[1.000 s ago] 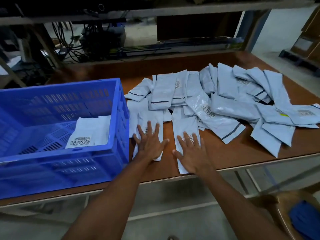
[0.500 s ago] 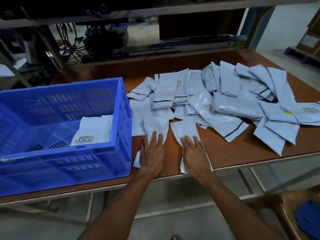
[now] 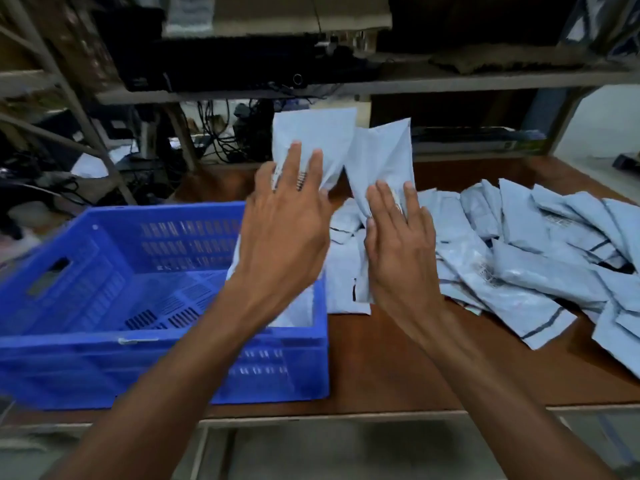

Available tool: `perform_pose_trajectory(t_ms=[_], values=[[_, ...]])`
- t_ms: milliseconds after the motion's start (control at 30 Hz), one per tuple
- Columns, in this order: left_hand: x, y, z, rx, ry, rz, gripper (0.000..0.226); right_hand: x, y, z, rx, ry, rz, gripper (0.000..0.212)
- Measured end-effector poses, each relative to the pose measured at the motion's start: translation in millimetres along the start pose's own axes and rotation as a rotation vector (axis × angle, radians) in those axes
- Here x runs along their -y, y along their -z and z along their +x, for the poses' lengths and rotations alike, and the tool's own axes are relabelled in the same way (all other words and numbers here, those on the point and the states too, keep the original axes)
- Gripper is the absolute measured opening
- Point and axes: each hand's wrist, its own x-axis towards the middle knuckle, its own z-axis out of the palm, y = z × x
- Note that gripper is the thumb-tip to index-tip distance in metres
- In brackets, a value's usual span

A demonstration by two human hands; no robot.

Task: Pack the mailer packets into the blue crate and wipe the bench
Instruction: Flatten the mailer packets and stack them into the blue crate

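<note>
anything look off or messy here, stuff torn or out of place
Nothing torn or spilled. The loose packets lie in an overlapping, crisscross heap on the bench, as expected for unpacked stock. The left hand and right hand each hold a packet raised, beside the blue crate.

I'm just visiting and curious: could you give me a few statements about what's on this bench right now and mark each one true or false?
1. Each hand holds a packet. True: the left hand grips a packet, the right hand another packet.
2. The crate is red. False: it is blue.
3. A pile of packets lies on the bench, right of the crate. True.
4. The crate is packed to the brim. False: much of its slotted floor shows bare.
5. The held packets lie flat on the bench. False: both are lifted above it.
</note>
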Motion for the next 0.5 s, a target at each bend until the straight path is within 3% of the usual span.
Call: perform_pose_trajectory(t_ms=[100,267,500], values=[[89.0,7.2,-13.6,0.052,0.052,0.136,0.054,58.5,-23.5,26.8,0.201,0.038,0.023,0.049],[221.4,-28.2,-70.7,0.459,0.137,0.279,0.065,159.6,-89.2,39.4,0.569,0.02,0.119,0.031],[313.2,-70.5,-84.8,0.82,0.224,0.285,0.07,240.3,-181.3,20.8,0.922,0.056,0.018,0.003]])
